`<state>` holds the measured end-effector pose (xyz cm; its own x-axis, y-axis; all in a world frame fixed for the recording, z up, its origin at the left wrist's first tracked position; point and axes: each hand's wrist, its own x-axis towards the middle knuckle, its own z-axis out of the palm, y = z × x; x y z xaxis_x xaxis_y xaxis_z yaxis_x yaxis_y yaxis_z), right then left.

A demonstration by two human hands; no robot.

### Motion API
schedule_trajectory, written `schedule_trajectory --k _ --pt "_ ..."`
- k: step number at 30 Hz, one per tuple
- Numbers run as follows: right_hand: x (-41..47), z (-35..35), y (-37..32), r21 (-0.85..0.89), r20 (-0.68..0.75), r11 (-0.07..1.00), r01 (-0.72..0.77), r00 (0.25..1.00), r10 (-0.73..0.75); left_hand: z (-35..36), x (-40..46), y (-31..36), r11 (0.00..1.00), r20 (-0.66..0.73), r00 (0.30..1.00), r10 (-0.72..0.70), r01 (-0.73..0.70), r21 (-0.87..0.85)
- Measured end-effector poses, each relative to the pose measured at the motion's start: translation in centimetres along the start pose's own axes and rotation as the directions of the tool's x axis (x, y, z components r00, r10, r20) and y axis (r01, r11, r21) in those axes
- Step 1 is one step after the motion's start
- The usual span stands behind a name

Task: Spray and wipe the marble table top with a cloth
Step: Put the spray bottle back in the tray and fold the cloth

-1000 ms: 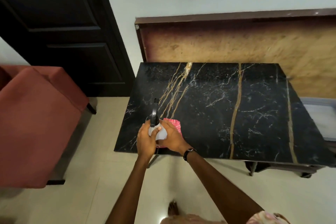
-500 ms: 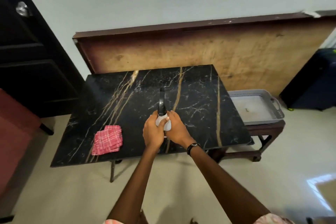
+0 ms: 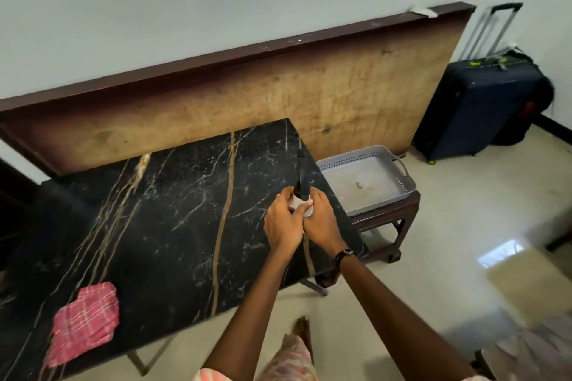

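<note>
Lying flat on the black gold-veined marble table top (image 3: 173, 219), the folded red checked cloth (image 3: 83, 323) is sitting at its near left corner. You are curling your left hand (image 3: 283, 223) and right hand (image 3: 322, 223) together around the white spray bottle with a black trigger head (image 3: 301, 192), above the table's right edge. Right of the table, a grey perforated plastic tray (image 3: 399, 182) is resting on a dark wooden stool (image 3: 387, 223).

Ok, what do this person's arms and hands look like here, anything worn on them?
Both forearms are bare, with no gloves on the left hand or right hand. A dark wristband or watch circles the right wrist. At the bottom edge, short sleeves of a light patterned fabric just show.
</note>
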<state>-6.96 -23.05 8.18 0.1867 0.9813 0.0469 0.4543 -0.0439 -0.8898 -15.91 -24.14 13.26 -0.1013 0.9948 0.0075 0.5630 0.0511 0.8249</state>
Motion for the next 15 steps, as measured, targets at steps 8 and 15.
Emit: schedule_trajectory --k 8,15 --pt "6.7 -5.5 4.3 -0.031 -0.028 0.999 0.025 0.999 -0.026 7.0 5.9 2.4 0.993 0.160 0.987 0.026 -0.008 -0.117" --pt "11.0 -8.7 11.5 -0.036 -0.054 0.995 -0.089 0.995 0.087 13.6 8.8 0.8 0.944 0.429 0.893 -0.137 0.249 -0.217"
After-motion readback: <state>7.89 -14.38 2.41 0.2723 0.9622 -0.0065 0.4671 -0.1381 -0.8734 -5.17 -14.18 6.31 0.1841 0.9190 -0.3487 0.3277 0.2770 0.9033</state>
